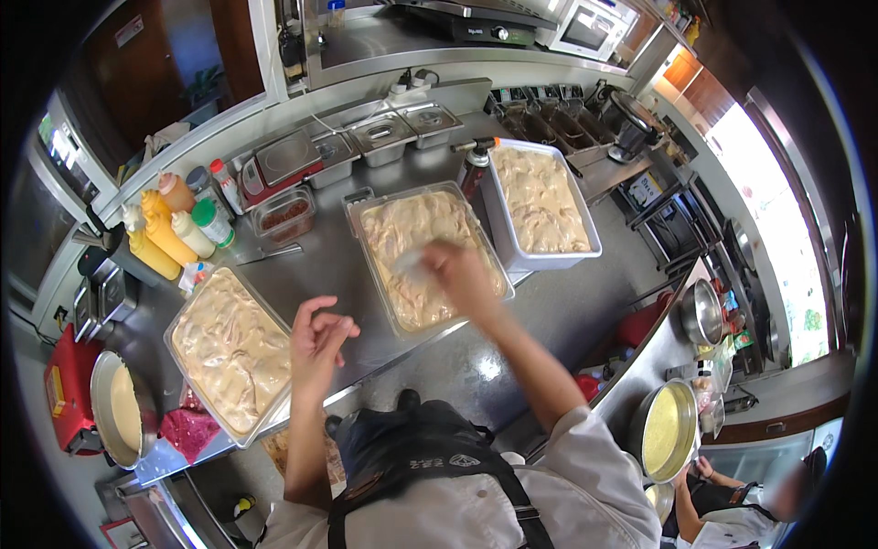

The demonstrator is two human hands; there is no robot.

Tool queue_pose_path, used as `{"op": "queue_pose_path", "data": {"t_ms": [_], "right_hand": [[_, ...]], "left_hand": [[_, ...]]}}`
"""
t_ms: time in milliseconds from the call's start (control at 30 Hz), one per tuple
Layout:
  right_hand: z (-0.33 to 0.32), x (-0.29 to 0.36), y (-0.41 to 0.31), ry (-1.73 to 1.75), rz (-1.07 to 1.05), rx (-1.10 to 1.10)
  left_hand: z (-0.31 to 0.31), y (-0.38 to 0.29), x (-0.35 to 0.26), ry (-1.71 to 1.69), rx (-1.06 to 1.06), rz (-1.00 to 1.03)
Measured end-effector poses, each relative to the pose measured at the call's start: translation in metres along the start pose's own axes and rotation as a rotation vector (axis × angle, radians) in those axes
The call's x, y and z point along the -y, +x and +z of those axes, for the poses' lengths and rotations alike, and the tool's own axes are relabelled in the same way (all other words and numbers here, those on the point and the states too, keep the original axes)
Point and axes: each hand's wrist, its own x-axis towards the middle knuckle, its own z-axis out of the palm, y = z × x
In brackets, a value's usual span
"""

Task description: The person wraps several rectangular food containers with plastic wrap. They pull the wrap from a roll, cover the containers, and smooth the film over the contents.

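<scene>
My right hand is blurred above the middle clear tub, which holds meat pieces in a creamy, pale batter-like coating. A small whitish object shows at its fingertips, too blurred to name. My left hand hangs empty with fingers apart, beside the right edge of another clear tub filled with the same coated meat. To the right stands a deep white tub, also full of coated meat. A kitchen torch with an orange igniter is between the middle and white tubs.
Squeeze bottles, a digital scale and lidded steel pans line the steel counter's back. Tongs lie nearby. A large bowl of pale batter is far left. At lower right a person works beside a bowl of yellow liquid.
</scene>
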Motion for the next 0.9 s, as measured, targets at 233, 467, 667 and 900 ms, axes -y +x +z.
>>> {"op": "queue_pose_path", "data": {"t_ms": [233, 467, 667, 900], "right_hand": [[-0.064, -0.202, 0.109, -0.362, 0.104, -0.138], [-0.038, -0.237, 0.118, -0.463, -0.015, 0.171], [-0.049, -0.213, 0.080, -0.549, 0.006, 0.220], [-0.059, -0.167, 0.017, -0.618, 0.079, 0.235]], "left_hand": [[-0.053, -0.033, -0.005, 0.063, -0.023, -0.105], [-0.089, -0.065, -0.009, 0.070, -0.206, -0.107], [-0.103, -0.077, -0.012, 0.029, -0.224, -0.144], [-0.074, -0.086, -0.035, -0.009, -0.026, -0.119]]}}
